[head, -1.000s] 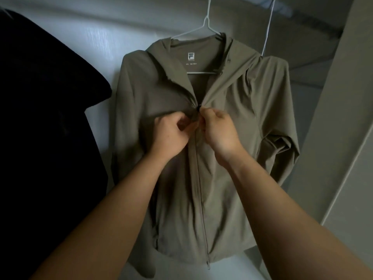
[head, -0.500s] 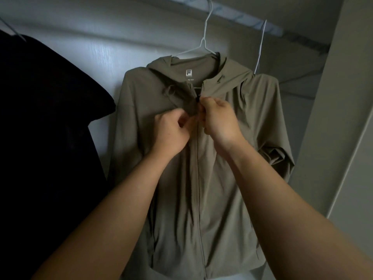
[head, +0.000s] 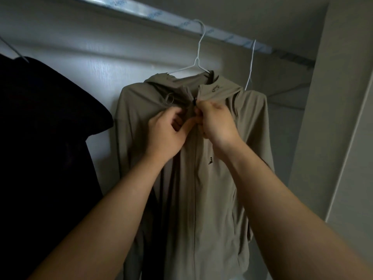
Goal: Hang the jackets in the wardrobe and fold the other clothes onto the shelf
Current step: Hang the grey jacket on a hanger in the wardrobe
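I judge the step in hand to be closing the last of the zip at the collar, so I want the two sides to work against each other. My left hand (head: 167, 134) pinches a fold of the left front panel just beside the zip and should pull it gently down to tension the teeth. My right hand (head: 218, 122), fingers curled tight, pinches the zip just under its dark zip pull (head: 195, 101), though I cannot tell whether the tab itself is between the fingertips. It should draw straight up along the line of teeth, not towards me, or the white wire hanger (head: 198, 55) may tip on the rail (head: 181, 23). The loose collar fabric on the left must stay out of the slider. The olive jacket (head: 201, 199) hangs in the middle of the wardrobe. It is thin and smooth, zipped nearly to the top, with a small dark logo on the chest and a hood bunched at the neck. A dark garment (head: 40, 138) hangs to its left and a second hanger (head: 251, 63) just to its right.
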Demonstrator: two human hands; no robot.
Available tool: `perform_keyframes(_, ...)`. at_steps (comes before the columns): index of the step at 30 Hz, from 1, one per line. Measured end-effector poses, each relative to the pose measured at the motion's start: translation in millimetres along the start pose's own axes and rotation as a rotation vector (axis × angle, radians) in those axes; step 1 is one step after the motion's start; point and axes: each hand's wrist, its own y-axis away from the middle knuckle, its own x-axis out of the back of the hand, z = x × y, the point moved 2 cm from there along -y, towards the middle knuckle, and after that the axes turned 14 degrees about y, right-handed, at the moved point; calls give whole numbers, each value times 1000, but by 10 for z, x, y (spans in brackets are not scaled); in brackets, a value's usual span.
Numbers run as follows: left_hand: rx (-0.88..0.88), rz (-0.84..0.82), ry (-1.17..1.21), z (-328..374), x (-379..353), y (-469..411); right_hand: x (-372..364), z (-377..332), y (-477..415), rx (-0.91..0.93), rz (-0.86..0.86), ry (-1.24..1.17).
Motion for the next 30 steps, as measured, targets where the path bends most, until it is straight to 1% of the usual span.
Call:
perform_keyframes(5, -44, 5, -27, -70, -12, -43, -97, 108, 38, -5, -59, -39)
perform_keyframes(9, -12, -19, -56, -128, -43, 88, -98, 80, -31, 23, -26, -54)
perform_keyframes(10, 6, -21, -57, -135, -56, 147, -93, 55, -63, 41, -24, -47)
perform_keyframes(13, 31, -56, -60, -161, -31, 146, -92, 85, -61, 105, -50, 81)
perform_keyframes(16, 25, -97, -74, -132, -3, 14, -44, 184, -28, 105, -39, 94)
perform_keyframes(17, 28, -106, -62, -103, -14, -17, -3, 205, -34, 125, -12, 166)
perform_keyframes(19, 43, -111, -10, -52, -37, -57, 85, 247, -75, 147, 1, 516)
perform_keyframes(21, 46, -88, 2, -52, -21, -121, 175, 307, -85, 72, -50, 860)
perform_keyframes(22, 53, -66, -16, -75, 1, -166, 224, 327, -84, 32, -78, 943)
perform_keyframes(23, 69, -46, -38, -109, 25, -213, 277, 344, -87, 4, -85, 982)
perform_keyframes(25, 155, -18, -57, -199, 53, -289, 385, 358, -103, -3, -73, 1014)
perform_keyframes(28, 326, -39, -8, -314, 12, -334, 407, 368, -135, -8, -163, 909)
perform_keyframes(30, 359, -20, 15, -330, -24, -332, 350, 356, -163, 12, -190, 830)
